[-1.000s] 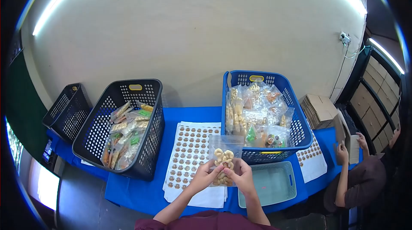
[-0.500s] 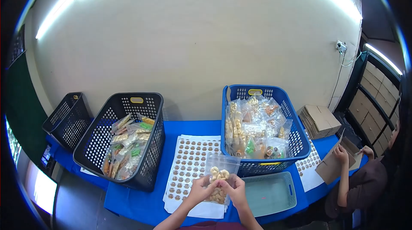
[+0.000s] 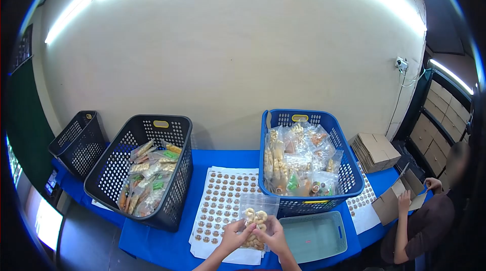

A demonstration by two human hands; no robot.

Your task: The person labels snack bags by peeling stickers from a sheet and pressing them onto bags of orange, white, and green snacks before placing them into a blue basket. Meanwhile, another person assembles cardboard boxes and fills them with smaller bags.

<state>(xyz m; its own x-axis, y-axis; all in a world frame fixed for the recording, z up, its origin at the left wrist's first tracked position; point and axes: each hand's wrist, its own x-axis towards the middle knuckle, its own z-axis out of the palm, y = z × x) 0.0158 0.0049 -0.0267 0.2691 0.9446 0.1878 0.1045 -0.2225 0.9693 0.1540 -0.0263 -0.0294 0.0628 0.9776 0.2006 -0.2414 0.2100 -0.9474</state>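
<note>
Between my two hands is a clear zip bag (image 3: 259,203) holding pale, curved pieces that look like cashews. My left hand (image 3: 234,235) is closed on the bag's left side. My right hand (image 3: 274,235) grips its right side, and both thumbs meet over the front of the bag. Part of the contents is hidden behind my fingers. Under the bag lie white sheets (image 3: 215,205) printed with rows of small round brown labels. Just right of my right hand sits a shallow pale green tray (image 3: 340,230).
A blue basket (image 3: 357,182) full of filled bags stands behind the tray. To the left are a black basket (image 3: 179,185) with more bags and a smaller black basket (image 3: 91,144). Folded cardboard (image 3: 377,152) is stacked at right, where another person (image 3: 422,228) handles a carton (image 3: 389,205).
The whole view has shifted slightly, with the table lower in the picture. My hands still hold the bag, thumbs now a little closer together. The other person's near hand has moved down onto the carton.
</note>
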